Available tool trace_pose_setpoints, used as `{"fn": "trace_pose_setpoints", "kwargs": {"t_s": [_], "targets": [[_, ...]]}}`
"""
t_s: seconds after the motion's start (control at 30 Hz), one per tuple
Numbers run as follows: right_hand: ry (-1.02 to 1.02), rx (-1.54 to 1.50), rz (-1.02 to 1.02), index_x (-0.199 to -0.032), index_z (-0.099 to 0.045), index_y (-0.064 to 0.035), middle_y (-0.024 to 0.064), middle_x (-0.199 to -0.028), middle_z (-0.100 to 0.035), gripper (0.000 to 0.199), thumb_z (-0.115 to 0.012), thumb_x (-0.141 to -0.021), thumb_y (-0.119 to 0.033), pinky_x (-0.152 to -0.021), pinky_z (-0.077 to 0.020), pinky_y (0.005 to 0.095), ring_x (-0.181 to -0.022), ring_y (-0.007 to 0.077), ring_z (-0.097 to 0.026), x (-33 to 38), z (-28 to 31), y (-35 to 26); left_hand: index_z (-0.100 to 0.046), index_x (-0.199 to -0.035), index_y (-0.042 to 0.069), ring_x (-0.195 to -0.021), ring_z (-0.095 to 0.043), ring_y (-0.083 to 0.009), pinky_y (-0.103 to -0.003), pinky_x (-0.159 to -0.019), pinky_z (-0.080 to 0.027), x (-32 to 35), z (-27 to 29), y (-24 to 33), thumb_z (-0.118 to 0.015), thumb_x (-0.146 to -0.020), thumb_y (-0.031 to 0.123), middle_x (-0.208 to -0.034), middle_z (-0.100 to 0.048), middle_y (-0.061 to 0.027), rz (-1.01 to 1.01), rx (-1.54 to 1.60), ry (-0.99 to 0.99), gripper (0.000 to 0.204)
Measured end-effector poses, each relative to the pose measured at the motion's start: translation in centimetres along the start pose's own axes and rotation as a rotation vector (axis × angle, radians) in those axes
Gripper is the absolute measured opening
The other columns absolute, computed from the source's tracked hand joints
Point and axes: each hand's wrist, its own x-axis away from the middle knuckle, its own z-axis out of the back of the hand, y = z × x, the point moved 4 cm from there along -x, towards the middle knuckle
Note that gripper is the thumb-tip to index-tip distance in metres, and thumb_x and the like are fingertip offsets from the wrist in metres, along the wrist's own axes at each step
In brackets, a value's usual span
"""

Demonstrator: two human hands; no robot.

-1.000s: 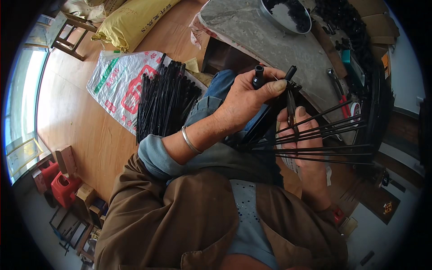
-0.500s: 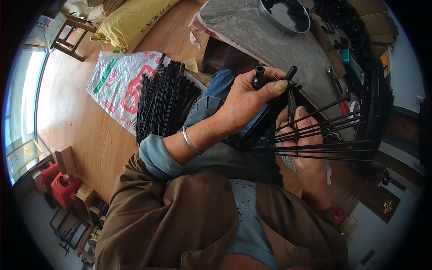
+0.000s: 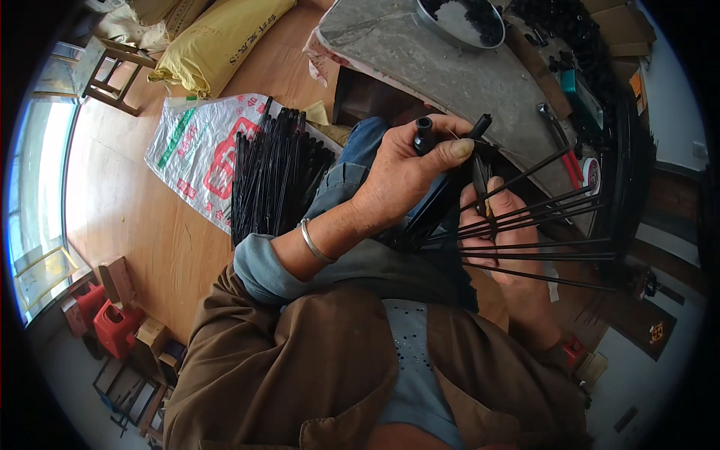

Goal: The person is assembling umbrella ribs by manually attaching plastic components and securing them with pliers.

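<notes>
My left hand is closed around what looks like a black umbrella frame, its thin ribs fanning out to the right. A black tube end stands up between its fingers, and a second dark rod end sticks up beyond the thumb. My right hand grips dark pliers beneath the ribs. Their jaws point up at the frame's joint near my left thumb, where a fine wire shows. Whether the jaws are closed on the wire, I cannot tell. Part of the frame is hidden behind my hands.
A bundle of black rods lies on a white printed sack to the left. The grey table ahead bears a round metal pan, a red-handled tool and black parts. A yellow sack lies on the floor.
The view has shifted a little. The ribs have swung slightly, the lowest one now dipping further down at its tip. Both hands keep their holds, with the pliers still at the joint.
</notes>
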Motion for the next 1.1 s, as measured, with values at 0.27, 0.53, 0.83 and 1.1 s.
{"fn": "trace_pose_setpoints", "kwargs": {"t_s": [0.27,0.53,0.83,1.1], "targets": [[-0.111,-0.256,-0.149,-0.093,-0.052,-0.0072,-0.0053,-0.062,-0.038,0.039,-0.040,-0.098,-0.044,-0.037,-0.0241,0.0166,-0.044,0.0018,-0.033,0.7,-0.4,0.2,-0.062,-0.108,0.001,-0.083,-0.057,-0.0067,-0.023,-0.078,-0.048,0.3,-0.1,-0.1,-0.063,-0.089,0.010,-0.090,-0.064,-0.0002,0.017,0.025,0.033,0.021],[0.004,-0.041,-0.002,-0.095,-0.053,-0.0069,-0.0056,-0.064,-0.040,0.037,-0.043,-0.098,-0.042,-0.041,-0.0255,0.0155,-0.049,0.0020,-0.036,0.6,-0.5,0.6,-0.063,-0.107,0.002,-0.082,-0.057,-0.0066,-0.023,-0.078,-0.048,0.3,-0.3,-0.5,-0.064,-0.088,0.009,-0.090,-0.065,-0.0002,0.036,0.064,0.068,0.020],[-0.049,-0.062,-0.021,-0.095,-0.052,-0.0042,-0.0046,-0.058,-0.038,0.038,-0.044,-0.097,-0.042,-0.037,-0.0274,0.0174,-0.044,0.0036,-0.036,0.8,-0.3,0.4,-0.063,-0.108,0.003,-0.082,-0.056,-0.0060,-0.023,-0.077,-0.047,0.6,-0.4,0.0,-0.063,-0.089,0.011,-0.090,-0.065,0.0004,0.018,0.007,0.065,0.021],[-0.157,-0.441,-0.300,-0.083,-0.052,-0.0071,-0.0047,-0.052,-0.035,0.043,-0.037,-0.099,-0.045,-0.035,-0.0228,0.0203,-0.039,0.0048,-0.031,1.2,-0.7,1.2,-0.061,-0.112,0.002,-0.085,-0.057,-0.0051,-0.021,-0.078,-0.045,1.1,-1.1,0.2,-0.059,-0.092,0.012,-0.095,-0.065,-0.0002,0.019,-0.075,0.024,0.022]]}}
